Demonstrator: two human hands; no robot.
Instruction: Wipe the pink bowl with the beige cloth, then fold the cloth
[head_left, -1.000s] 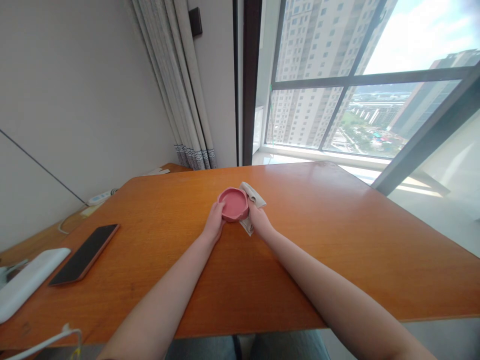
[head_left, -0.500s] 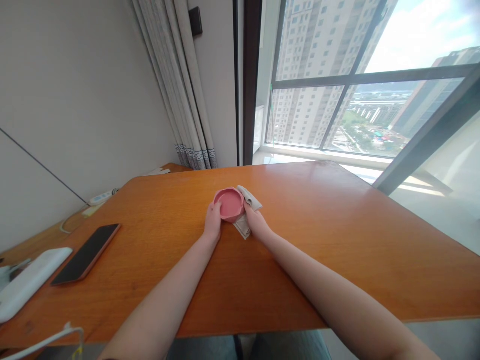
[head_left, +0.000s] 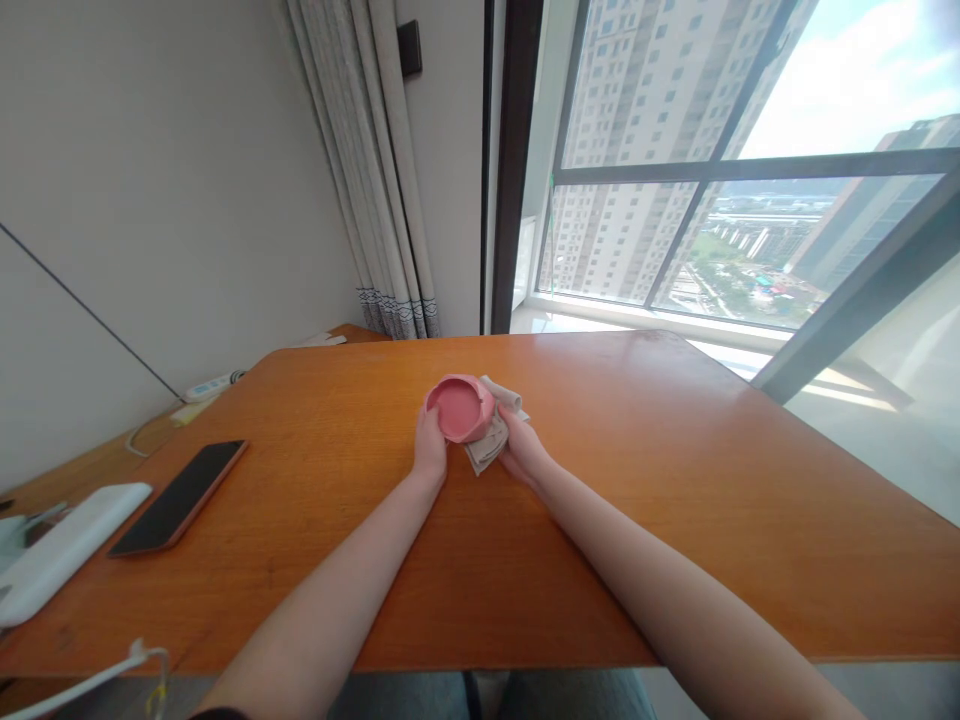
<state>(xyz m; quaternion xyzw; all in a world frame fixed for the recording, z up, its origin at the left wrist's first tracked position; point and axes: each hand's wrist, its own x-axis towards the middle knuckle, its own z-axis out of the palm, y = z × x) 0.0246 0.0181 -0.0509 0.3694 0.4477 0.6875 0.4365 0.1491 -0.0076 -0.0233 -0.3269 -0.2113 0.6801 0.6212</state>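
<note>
One pink dish (head_left: 460, 408) is in front of me, near the middle of the desk (head_left: 652, 430) from side to side, its hollow facing up and tipped somewhat toward me. I can't tell whether its underside touches the wood or hangs just over it. A beige cloth (head_left: 486, 446) is bunched along its right side, with one folded end beyond the dish and another hanging below it, nearer to me.

I judge the work to be under way rather than finished: the dish is off on no resting place of its own, and the cloth lies right against its outer wall. How much of the dish has been gone over, I can't say; its surface shows no clear mark of it. Letting go of both things is left.

My left hand (head_left: 430, 442) is clamped on the dish's left side, thumb up at the rim, the other fingers mostly hidden beneath. My right hand (head_left: 523, 445) is closed around the cloth at the dish's right, fingers partly covered by it; whether any fingertip meets the dish directly, I can't see.

Farther out, well to the left, lie a dark phone (head_left: 180, 497) and, just beside it, a white slab-like device (head_left: 71, 550). Past the desk's far side hangs a grey curtain (head_left: 367, 180).
</note>
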